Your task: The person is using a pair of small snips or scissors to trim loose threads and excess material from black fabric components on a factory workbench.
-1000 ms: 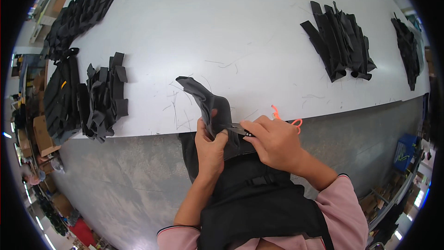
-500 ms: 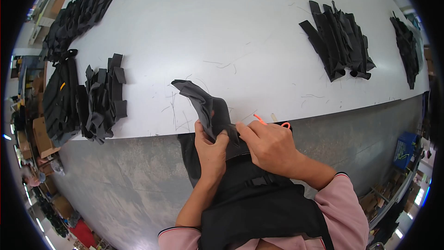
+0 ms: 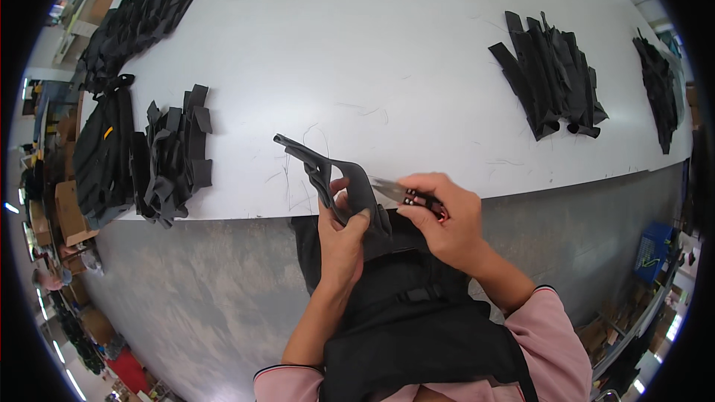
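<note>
Snips (image 3: 408,197) gripped by right fingers (image 3: 430,181), handles (image 3: 427,205) mostly hidden; left fingers (image 3: 357,225) pinch grey cloth (image 3: 360,184).

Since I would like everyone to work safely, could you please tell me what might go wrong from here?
The snips in the right hand point toward the dark fabric piece, so a slip might nick it. The left hand grips that piece close by and could be cut too. Loose threads on the white table might cling to the fabric.

bent dark grey fabric strip (image 3: 361,187), metal-bladed snips (image 3: 409,196) just beside it
</note>
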`<action>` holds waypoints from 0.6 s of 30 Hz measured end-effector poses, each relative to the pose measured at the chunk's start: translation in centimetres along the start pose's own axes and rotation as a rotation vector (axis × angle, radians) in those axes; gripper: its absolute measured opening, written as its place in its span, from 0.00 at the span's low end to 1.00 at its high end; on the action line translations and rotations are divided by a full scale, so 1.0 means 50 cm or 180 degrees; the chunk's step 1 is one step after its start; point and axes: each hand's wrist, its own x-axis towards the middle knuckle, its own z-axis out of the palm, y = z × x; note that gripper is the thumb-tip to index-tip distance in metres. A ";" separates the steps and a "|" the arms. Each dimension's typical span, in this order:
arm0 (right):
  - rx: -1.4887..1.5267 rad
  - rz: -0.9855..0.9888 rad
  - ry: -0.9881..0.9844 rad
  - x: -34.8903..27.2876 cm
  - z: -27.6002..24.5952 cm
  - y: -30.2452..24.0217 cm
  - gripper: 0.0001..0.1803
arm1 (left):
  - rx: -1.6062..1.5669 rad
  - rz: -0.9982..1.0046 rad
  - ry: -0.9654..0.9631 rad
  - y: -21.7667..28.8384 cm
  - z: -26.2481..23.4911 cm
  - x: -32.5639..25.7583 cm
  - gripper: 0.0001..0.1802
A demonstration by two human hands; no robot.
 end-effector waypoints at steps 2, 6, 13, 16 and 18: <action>0.0596 0.0475 -0.0115 0.011 0.020 -0.001 0.13 | -0.0051 -0.0006 0.0016 0.004 0.004 0.001 0.27; 0.1773 0.1009 -0.0246 0.002 0.064 0.021 0.15 | -0.0511 0.0171 -0.0011 0.005 0.011 0.009 0.25; 0.1320 0.1023 -0.0542 -0.066 0.070 0.023 0.15 | -0.0934 -0.0230 -0.0658 0.018 -0.030 0.035 0.34; 0.0479 0.0438 -0.0405 -0.073 0.070 0.016 0.16 | -0.1798 -0.0073 -0.0700 0.017 -0.033 0.053 0.30; 0.0114 0.0340 -0.0309 -0.076 0.067 0.010 0.18 | -0.1839 -0.0025 -0.0725 0.020 -0.033 0.055 0.30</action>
